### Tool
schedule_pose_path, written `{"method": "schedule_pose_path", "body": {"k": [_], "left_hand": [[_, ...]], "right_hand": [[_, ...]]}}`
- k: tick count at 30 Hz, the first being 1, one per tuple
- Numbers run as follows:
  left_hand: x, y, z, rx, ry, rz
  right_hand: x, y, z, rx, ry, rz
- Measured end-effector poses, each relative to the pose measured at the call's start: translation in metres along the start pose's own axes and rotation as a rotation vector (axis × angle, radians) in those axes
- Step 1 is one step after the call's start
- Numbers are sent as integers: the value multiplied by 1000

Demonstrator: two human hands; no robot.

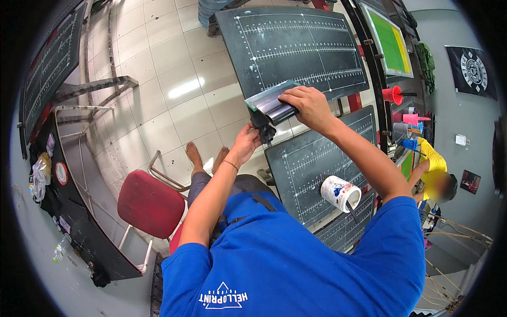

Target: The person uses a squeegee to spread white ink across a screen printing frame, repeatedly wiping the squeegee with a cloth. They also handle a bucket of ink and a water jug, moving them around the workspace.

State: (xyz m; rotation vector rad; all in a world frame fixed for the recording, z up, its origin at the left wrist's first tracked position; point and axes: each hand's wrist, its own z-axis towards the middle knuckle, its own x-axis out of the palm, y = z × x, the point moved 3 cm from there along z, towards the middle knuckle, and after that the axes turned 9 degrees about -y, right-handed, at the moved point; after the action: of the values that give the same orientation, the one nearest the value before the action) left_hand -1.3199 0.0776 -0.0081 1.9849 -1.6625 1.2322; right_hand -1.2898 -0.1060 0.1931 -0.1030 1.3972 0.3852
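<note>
My right hand grips a wide squeegee with a shiny metal holder and a greenish blade along its far edge. The squeegee is held up beside a black marked board. At the squeegee's left end, my left hand is closed on a crumpled black rag, which touches that end. Some of the left fingers are hidden behind the rag. To my right, a paint-stained white tub with a dark stick in it rests on the nearer black board.
The farther black board bears white ruler marks. A green and yellow printing screen stands beyond it, near a red cup. A red chair is at left, by a dark table. A person in yellow works at right.
</note>
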Motion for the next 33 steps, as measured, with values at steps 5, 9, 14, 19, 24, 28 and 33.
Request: {"method": "schedule_pose_path", "body": {"k": [5, 9, 14, 19, 24, 28, 33], "left_hand": [[-1, 7, -2, 14, -42, 6], [3, 11, -3, 46, -10, 45], [-2, 24, 3, 42, 27, 198], [-9, 43, 10, 29, 64, 193], [-2, 50, 16, 36, 130, 122], [2, 51, 19, -1, 155, 90], [5, 54, 18, -28, 151, 86]], "right_hand": [[-5, 8, -6, 25, 10, 4], [-12, 13, -21, 22, 19, 7], [-38, 29, -66, 89, 204, 6], [-60, 67, -128, 276, 366, 24], [-49, 78, -148, 314, 334, 87], [-45, 83, -156, 335, 328, 149], [-39, 90, -170, 365, 343, 161]]}}
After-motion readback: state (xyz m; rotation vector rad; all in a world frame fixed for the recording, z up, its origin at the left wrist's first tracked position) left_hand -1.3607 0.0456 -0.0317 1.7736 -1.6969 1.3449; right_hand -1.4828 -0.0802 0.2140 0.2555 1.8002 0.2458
